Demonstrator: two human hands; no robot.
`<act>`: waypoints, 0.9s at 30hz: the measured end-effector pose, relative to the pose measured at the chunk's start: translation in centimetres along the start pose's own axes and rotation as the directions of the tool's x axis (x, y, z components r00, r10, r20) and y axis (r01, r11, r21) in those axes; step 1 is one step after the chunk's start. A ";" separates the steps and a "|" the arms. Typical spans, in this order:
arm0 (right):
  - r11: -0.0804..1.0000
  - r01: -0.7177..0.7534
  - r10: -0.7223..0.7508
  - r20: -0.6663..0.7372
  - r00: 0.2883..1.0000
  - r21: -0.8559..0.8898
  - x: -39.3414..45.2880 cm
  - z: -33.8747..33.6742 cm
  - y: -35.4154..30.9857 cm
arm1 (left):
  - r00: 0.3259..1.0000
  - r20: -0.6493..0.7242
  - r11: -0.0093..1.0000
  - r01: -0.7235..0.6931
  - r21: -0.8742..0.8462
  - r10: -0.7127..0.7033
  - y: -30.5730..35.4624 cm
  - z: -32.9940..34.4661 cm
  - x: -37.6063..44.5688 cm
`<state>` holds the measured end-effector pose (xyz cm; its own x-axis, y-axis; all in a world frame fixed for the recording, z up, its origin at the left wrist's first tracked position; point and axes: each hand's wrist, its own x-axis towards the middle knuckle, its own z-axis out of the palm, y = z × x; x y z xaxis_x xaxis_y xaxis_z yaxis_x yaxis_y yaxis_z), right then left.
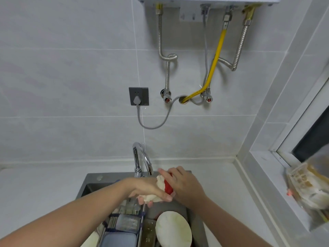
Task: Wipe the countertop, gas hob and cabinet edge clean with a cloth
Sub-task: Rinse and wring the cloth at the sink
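Note:
Over the dark sink [92, 186], below the chrome tap [142, 161], both my hands hold a white and red cloth [162, 188]. My left hand [147, 190] grips the white bunched part from the left, with its fingers curled under it. My right hand [183, 184] wraps round the red part from the right. The pale countertop [39, 184] lies on both sides of the sink. No gas hob or cabinet edge is in view.
A dish rack [122, 223] with containers spans the sink, and a white plate [173, 229] stands beside it. A plastic bag of food [306, 186] sits on the window ledge at right. Hoses, valves and a plugged socket [138, 96] are on the tiled wall.

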<state>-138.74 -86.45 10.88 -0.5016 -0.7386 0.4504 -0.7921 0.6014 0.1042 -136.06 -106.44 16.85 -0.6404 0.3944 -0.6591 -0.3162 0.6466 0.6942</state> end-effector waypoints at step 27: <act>0.950 -0.302 0.288 0.586 0.757 -0.077 6.4 -1.9 -0.6 | 0.762 -0.594 0.636 0.329 0.698 0.258 -1.2 1.0 2.8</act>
<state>-140.78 -90.95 15.36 -0.8120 -0.5644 -0.1487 -0.5743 0.8180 0.0310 -136.78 -105.50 13.89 -0.9852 0.0795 -0.1517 0.0768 0.9968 0.0232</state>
